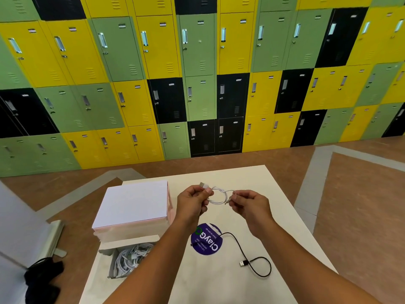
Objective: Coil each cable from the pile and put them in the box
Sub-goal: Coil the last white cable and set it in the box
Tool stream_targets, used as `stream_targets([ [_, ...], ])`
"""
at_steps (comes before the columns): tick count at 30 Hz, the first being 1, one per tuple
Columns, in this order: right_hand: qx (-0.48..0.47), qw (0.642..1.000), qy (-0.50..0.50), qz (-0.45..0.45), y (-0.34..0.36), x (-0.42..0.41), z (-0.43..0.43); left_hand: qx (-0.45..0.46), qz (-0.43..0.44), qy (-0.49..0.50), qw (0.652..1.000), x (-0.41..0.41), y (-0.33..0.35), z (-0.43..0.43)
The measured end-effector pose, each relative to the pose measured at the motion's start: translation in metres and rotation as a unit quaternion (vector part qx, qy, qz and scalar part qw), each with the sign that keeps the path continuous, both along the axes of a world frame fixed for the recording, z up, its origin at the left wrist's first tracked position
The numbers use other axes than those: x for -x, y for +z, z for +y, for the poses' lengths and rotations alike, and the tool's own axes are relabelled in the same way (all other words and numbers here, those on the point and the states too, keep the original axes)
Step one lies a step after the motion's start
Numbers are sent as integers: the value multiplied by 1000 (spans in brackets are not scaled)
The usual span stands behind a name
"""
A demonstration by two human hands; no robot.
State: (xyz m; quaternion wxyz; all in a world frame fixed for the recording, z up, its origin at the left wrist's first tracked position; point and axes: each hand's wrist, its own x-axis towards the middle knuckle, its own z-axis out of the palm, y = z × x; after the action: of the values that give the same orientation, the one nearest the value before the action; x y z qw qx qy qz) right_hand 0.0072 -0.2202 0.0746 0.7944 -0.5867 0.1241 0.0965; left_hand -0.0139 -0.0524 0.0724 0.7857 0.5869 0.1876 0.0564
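Note:
A white cable [219,196] hangs in a small loop above the table between both hands. My left hand [192,200] pinches it near its USB plug, which sticks out past the fingers. My right hand [249,204] pinches the other side of the loop near the small plug. A black cable [252,257] lies uncoiled on the white table [274,216], its USB plug toward me. The open box [109,251] at the near left holds several coiled white cables [129,260]; my left forearm covers part of it.
The box's white lid [133,205] stands raised behind the box at the left. A round purple sticker [207,240] lies on the table under the black cable's far end. Lockers fill the wall beyond. A black object [41,277] lies on the floor at the left.

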Motion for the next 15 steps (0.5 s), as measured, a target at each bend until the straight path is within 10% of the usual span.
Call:
stream_targets([
  [15,-113,988,103,19,9,6,10,-69,-32,55,996,-3,-2,-13],
])
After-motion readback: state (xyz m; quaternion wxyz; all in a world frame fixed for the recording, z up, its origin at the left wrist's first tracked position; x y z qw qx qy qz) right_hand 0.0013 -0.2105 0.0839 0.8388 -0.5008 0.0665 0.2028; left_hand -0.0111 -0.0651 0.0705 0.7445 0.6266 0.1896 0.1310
